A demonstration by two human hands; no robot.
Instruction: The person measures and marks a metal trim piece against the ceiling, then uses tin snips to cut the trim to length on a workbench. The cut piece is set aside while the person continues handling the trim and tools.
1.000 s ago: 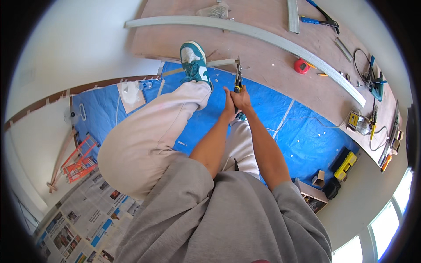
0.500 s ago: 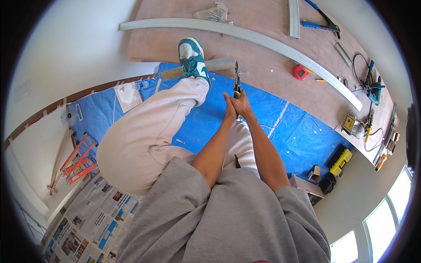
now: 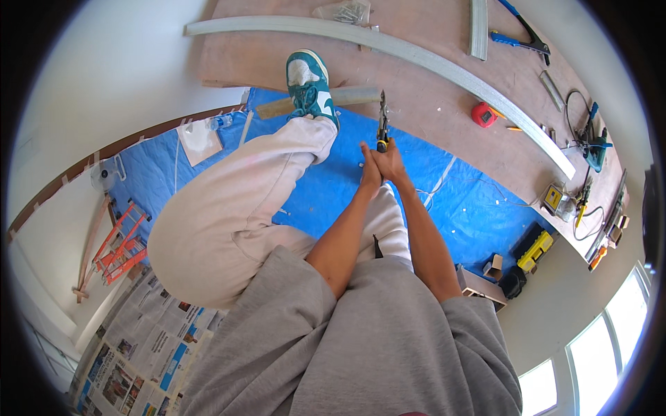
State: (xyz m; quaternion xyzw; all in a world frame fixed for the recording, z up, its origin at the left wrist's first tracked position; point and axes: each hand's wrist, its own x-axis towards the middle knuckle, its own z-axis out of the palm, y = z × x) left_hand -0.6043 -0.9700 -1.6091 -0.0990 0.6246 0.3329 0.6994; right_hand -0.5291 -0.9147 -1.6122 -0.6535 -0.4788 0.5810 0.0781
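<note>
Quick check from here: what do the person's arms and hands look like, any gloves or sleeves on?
No gloves: left hand and right hand are bare. Both forearms are bare too. The loose grey short sleeves end near the elbows. No watch, rings or markings visible.

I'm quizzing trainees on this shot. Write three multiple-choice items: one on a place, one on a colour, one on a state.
1. Where does the shoe rest?
A. on the short metal channel piece
B. on the newspapers
C. on the red tape measure

2. What colour is the tarp?
A. green
B. blue
C. grey

3. How are the snips held?
A. lying loose
B. in one hand only
C. by both hands together

Answers:
1. A, the foot pins the piece at the tarp's edge.
2. B, it is plainly blue.
3. C, the left hand and right hand are clasped on the handles.
</note>
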